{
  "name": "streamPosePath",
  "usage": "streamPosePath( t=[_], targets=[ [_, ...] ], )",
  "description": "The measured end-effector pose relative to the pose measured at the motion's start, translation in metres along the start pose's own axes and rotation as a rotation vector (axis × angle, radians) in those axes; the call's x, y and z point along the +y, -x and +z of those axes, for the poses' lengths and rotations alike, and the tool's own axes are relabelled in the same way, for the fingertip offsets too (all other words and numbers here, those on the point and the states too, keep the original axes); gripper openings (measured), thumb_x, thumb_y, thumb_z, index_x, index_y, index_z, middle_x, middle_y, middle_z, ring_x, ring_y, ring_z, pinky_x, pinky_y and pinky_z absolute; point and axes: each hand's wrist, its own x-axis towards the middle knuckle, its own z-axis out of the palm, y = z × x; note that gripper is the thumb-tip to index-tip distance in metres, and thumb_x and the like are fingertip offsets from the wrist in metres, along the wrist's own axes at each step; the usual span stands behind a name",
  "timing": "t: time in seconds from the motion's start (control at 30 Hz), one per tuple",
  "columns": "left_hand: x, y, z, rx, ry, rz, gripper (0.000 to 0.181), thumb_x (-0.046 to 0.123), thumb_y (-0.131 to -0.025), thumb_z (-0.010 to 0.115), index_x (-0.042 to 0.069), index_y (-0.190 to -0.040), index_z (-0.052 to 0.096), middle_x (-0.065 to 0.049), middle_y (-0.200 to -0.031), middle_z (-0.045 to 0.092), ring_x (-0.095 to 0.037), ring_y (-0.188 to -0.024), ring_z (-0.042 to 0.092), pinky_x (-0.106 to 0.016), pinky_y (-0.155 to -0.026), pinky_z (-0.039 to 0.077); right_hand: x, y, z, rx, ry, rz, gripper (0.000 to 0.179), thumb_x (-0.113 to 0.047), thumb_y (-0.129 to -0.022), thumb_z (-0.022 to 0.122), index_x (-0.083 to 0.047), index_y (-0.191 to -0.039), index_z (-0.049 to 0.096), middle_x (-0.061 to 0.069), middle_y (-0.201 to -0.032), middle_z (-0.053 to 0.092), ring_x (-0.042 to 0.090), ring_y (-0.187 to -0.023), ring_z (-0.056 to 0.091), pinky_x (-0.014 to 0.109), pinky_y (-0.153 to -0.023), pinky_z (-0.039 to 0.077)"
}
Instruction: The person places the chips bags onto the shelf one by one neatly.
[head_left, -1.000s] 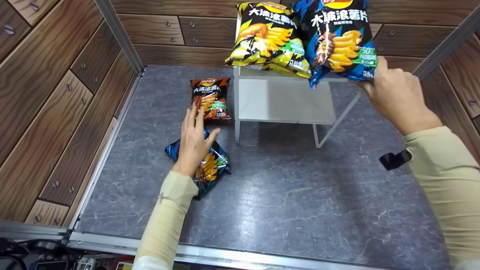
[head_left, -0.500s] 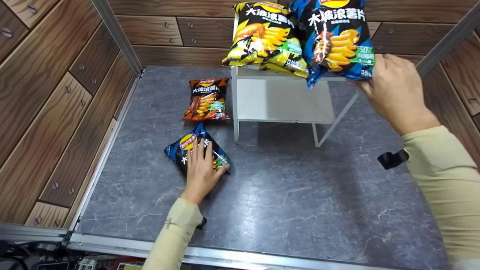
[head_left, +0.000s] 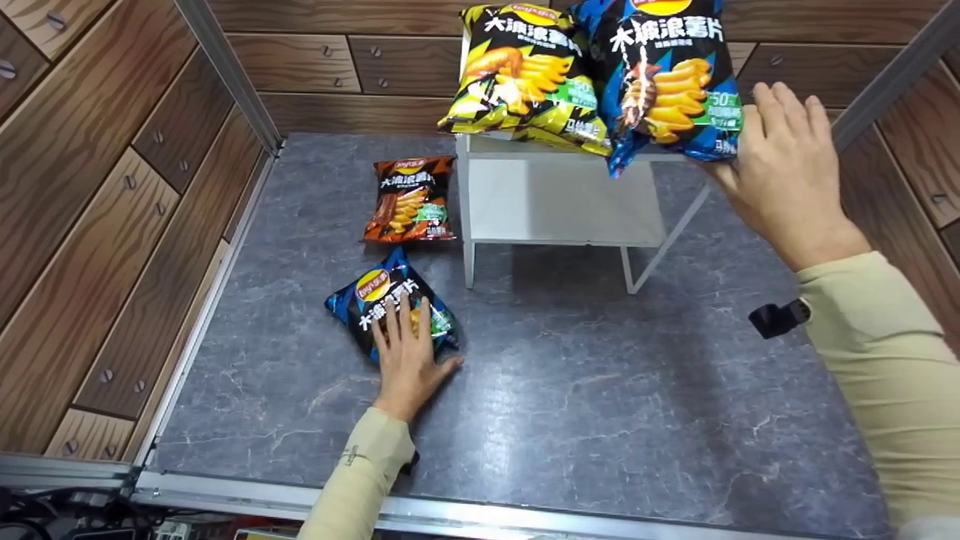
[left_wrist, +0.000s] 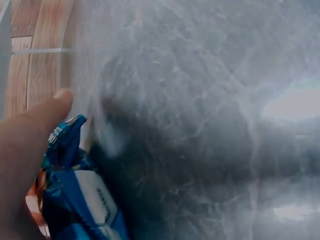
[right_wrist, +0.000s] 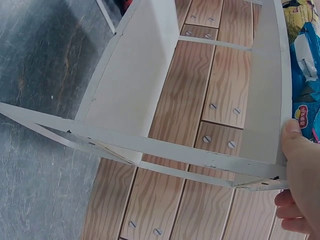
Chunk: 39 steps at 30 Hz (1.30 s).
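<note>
My left hand (head_left: 409, 367) lies with straight, spread fingers over the lower part of a blue-and-black potato chip bag (head_left: 375, 289) on the grey tabletop; in the left wrist view, the thumb is beside the bag's blue edge (left_wrist: 70, 200). High on the right, my right hand (head_left: 787, 161) is at the corner of a white two-tier rack (head_left: 562, 199), its fingers extended beside another blue chip bag (head_left: 667, 82) on the upper tier. Seen from the right wrist, the thumb (right_wrist: 295, 137) touches the rack's edge next to that bag.
A yellow chip bag (head_left: 529, 82) stands beside the blue one on the rack. Left of the rack, a red-brown chip bag (head_left: 411, 199) lies on the tabletop (head_left: 600, 405). Wood-patterned panels (head_left: 300, 64) surround the back and sides, and a metal rail (head_left: 450, 517) edges the front.
My left hand has drawn back from near the red-brown bag to the lower part of the blue bag on the tabletop. The right hand's fingers have straightened out at the rack.
</note>
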Motion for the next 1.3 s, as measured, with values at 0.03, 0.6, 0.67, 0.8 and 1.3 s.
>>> streamPosePath(
  t=[0.03,0.6,0.67,0.8,1.3],
  targets=[
    [0.0,0.0,0.001,0.005,-0.015,-0.001,0.114,0.061,-0.072,0.08,0.01,-0.158,0.024,-0.024,-0.164,0.016,-0.045,-0.151,0.013,-0.067,-0.12,0.01,0.0,0.0,0.0,-0.003,-0.005,0.0,0.071,-0.044,-0.096,0.06,0.017,-0.13,0.048,0.031,-0.15,0.04,0.044,-0.145,0.032,0.059,-0.122,0.018],
    [-0.007,-0.002,0.006,0.021,-0.112,-0.055,0.105,0.04,-0.078,0.083,0.015,-0.159,0.021,-0.015,-0.166,0.017,-0.04,-0.152,0.017,-0.077,-0.113,0.015,-0.001,-0.001,-0.001,-0.01,-0.03,-0.007,0.078,-0.038,-0.095,0.065,0.009,-0.149,0.035,0.025,-0.158,0.032,0.037,-0.151,0.024,0.055,-0.125,0.012],
    [-0.007,-0.002,0.006,0.008,-0.113,-0.06,0.105,0.037,-0.078,0.083,0.016,-0.16,0.02,-0.013,-0.167,0.016,-0.038,-0.153,0.015,-0.076,-0.113,0.014,0.0,-0.001,0.0,-0.015,-0.038,-0.008,0.077,-0.037,-0.095,0.065,0.008,-0.149,0.034,0.024,-0.159,0.032,0.036,-0.151,0.024,0.055,-0.125,0.012],
    [-0.009,-0.001,0.007,-0.004,-0.101,-0.059,0.105,0.031,-0.079,0.084,0.017,-0.16,0.019,-0.011,-0.167,0.016,-0.036,-0.154,0.014,-0.076,-0.114,0.012,0.0,-0.001,0.0,-0.015,-0.048,-0.014,0.075,-0.037,-0.095,0.065,0.008,-0.149,0.036,0.023,-0.158,0.033,0.035,-0.151,0.025,0.054,-0.125,0.012],
    [-0.018,0.005,0.002,0.061,-0.057,0.029,0.097,0.013,-0.077,0.084,0.015,-0.157,0.03,-0.008,-0.164,0.028,-0.034,-0.151,0.026,-0.071,-0.115,0.021,0.001,0.0,-0.001,-0.05,-0.045,0.0,0.075,-0.036,-0.097,0.063,0.008,-0.15,0.033,0.024,-0.159,0.031,0.036,-0.152,0.023,0.054,-0.126,0.01]
  ],
)
